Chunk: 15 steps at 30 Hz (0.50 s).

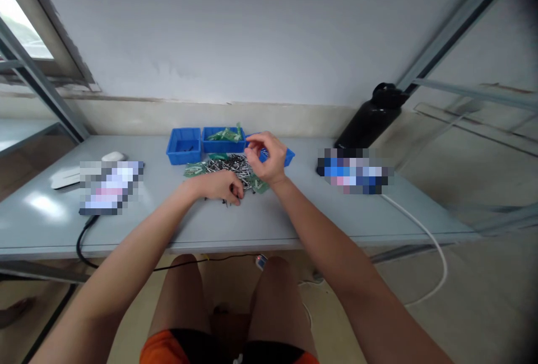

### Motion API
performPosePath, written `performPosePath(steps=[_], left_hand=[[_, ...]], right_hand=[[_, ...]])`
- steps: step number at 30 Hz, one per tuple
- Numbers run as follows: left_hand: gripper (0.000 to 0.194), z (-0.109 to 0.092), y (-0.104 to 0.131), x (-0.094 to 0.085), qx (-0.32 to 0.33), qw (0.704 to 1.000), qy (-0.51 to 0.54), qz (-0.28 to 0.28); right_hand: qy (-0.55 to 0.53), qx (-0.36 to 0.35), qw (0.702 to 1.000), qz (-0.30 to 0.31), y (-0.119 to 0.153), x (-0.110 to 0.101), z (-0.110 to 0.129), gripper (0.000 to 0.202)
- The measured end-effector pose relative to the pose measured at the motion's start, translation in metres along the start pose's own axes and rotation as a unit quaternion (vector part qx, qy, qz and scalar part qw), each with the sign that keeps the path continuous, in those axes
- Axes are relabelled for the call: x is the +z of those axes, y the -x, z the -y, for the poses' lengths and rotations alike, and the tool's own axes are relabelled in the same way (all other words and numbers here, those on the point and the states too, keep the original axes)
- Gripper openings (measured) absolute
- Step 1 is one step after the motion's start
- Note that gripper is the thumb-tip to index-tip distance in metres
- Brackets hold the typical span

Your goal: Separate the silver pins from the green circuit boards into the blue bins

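A heap of loose silver and dark screws [239,167] lies on the grey table. My left hand [221,186] is at the heap's near edge, its fingers curled down and pressed together; what they hold, if anything, is hidden. Over the right blue bin [289,157] hovers my right hand [269,157], thumb and fingers bent toward each other in a pinch, and anything between them is too small to name. That bin is partly covered by the hand. Green plastic bags [195,169] lie around the screws.
Behind the heap stand a left blue bin [185,157] with a few dark pieces and a middle blue bin [222,147] holding green plastic. Blurred phones [111,187] lie at both sides, with cables. A black bottle [367,120] stands at the back right.
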<state>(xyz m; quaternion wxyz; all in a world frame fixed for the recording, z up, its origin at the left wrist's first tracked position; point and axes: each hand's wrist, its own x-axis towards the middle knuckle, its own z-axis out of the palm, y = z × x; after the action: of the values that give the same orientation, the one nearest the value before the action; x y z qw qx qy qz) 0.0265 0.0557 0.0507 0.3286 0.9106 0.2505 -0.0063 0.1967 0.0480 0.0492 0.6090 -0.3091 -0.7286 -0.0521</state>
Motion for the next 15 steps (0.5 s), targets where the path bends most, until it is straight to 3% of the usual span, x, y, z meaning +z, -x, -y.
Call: performPosePath(steps=[3, 8, 15], left_hand=[[0.010, 0.0013, -0.0007, -0.0001, 0.008, 1.000, 0.005, -0.015], [0.009, 0.0014, 0.0003, -0.0003, 0.010, 0.999, -0.005, -0.038], [0.011, 0.0015, 0.0013, -0.0010, 0.004, 0.999, -0.007, -0.040]], right_hand=[[0.007, 0.031, 0.999, -0.026, -0.0008, -0.0022, -0.0026, 0.017], [0.050, 0.128, 0.988, 0.064, -0.0037, -0.0017, -0.0034, 0.022], [0.073, 0.145, 0.978, 0.134, -0.0050, -0.0014, 0.0005, 0.023]])
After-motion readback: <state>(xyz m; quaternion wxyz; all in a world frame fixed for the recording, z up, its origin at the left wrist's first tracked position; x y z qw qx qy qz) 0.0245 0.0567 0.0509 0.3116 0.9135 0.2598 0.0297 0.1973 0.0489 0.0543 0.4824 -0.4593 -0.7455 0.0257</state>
